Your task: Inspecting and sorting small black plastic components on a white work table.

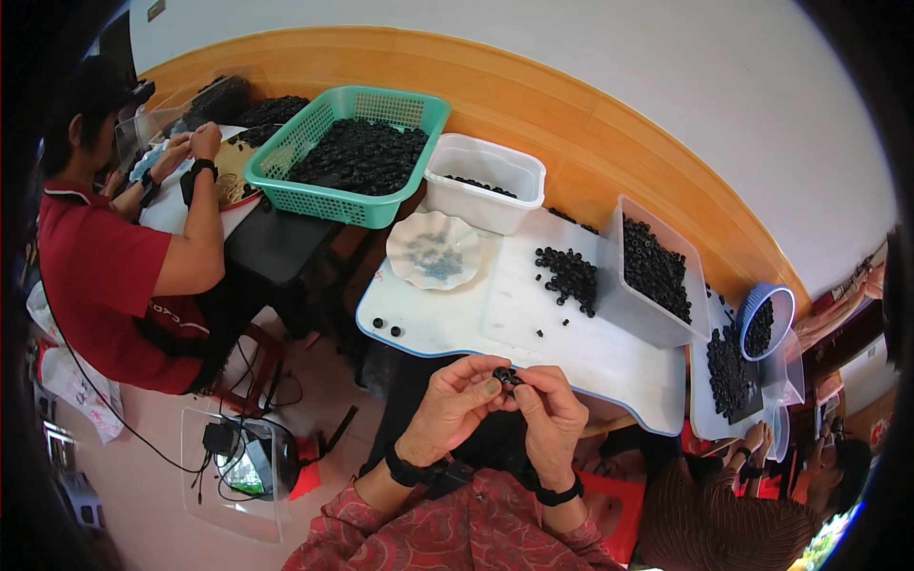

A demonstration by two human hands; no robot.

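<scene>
"Fingers of the left hand (455, 395) and the right hand (555, 411): what were they doing?"

"Grasping. Thumb and forefinger of each pinched a small black round part (506, 376) at the six o'clock edge of the white tabletop (457, 314). I couldn't tell whether it was one piece or two."

"What made for good handling, in your judgement?"

"A light, even pinch, thumbs squared against each other; so rounded a thing could probably roll or twist free."

"And the materials around it?"

"Counting from the hands: two loose black pieces (395, 331) at ten o'clock; a cream dish (404, 234), wavy-rimmed, with tiny pale-blue bits (438, 259) at eleven; a smooth white tub (476, 210) at twelve; a scattered heap of stubby black pieces (571, 276) at one; a translucent plastic bin (652, 322), packed with more, at two. Farther off at eleven sat a latticed green basket (328, 206)."
</scene>
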